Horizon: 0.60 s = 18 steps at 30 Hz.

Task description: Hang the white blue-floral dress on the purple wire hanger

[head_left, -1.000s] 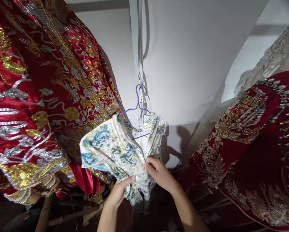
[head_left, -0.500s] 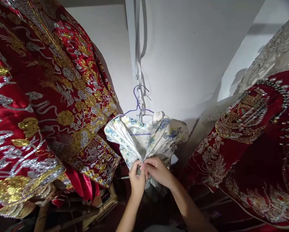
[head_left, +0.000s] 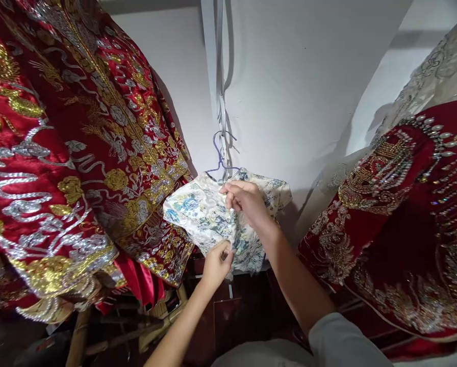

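Observation:
A white floral dress with blue and yellow blooms hangs from a thin purple hanger. Its centre seam is closed up to near the neckline. My left hand pinches the fabric low on that seam. Close to the neckline, my right hand is closed at the top of the seam, thumb and fingertips together on what appears to be the zipper pull, which the fingers hide.
On the left hangs a red gown with gold and silver embroidery. A beaded red gown hangs on the right, a pale lace one behind it. White straps run down the wall to the hanger.
The dress's V-shaped opening has closed. My right hand has moved up along the seam to the neckline, while my left hand stays low on the fabric.

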Each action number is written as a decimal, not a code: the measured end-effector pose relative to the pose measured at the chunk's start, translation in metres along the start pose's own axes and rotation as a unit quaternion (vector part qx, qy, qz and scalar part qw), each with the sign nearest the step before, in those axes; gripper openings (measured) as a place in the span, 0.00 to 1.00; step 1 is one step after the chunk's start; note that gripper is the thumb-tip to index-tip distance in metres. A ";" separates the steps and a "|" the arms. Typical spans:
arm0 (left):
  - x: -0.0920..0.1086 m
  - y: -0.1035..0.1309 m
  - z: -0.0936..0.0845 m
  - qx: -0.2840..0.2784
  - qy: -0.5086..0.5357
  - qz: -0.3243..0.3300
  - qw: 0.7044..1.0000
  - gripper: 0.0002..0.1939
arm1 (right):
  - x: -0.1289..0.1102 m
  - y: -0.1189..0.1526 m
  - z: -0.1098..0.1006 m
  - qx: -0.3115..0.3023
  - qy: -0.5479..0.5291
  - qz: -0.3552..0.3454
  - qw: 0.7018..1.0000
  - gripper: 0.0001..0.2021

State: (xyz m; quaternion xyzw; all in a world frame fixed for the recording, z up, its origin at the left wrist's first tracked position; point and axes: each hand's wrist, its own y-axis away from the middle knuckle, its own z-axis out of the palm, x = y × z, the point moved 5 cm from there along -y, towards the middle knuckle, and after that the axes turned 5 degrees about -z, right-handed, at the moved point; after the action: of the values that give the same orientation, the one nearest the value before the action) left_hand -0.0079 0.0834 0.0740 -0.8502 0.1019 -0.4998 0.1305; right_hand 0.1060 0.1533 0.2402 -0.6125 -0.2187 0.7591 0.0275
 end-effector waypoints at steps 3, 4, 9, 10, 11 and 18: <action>0.040 -0.026 -0.042 0.062 0.046 0.066 0.995 0.14 | 0.004 0.008 -0.003 -0.003 0.008 -0.023 1.000 0.14; 0.058 -0.037 -0.058 0.105 0.050 0.100 0.988 0.17 | 0.004 0.009 -0.005 -0.002 0.013 -0.031 0.999 0.14; 0.128 -0.091 -0.095 0.144 -0.081 0.211 0.964 0.12 | 0.004 0.006 -0.009 -0.002 0.060 -0.053 0.997 0.14; 0.136 -0.097 -0.095 0.137 -0.114 0.229 0.957 0.10 | 0.008 0.005 -0.010 0.010 0.071 -0.059 0.996 0.14; 0.141 -0.101 -0.095 0.142 -0.139 0.244 0.949 0.09 | 0.014 0.004 -0.011 0.024 0.083 -0.063 0.994 0.13; 0.090 -0.086 -0.166 0.403 0.161 0.047 0.900 0.06 | 0.087 0.024 -0.008 0.013 0.154 0.002 0.988 0.13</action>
State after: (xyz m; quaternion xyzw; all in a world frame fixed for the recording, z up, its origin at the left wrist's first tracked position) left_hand -0.1065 0.1172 0.2534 -0.6273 -0.0483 -0.6214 0.4669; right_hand 0.0970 0.1609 0.1507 -0.7220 -0.2003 0.6589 0.0673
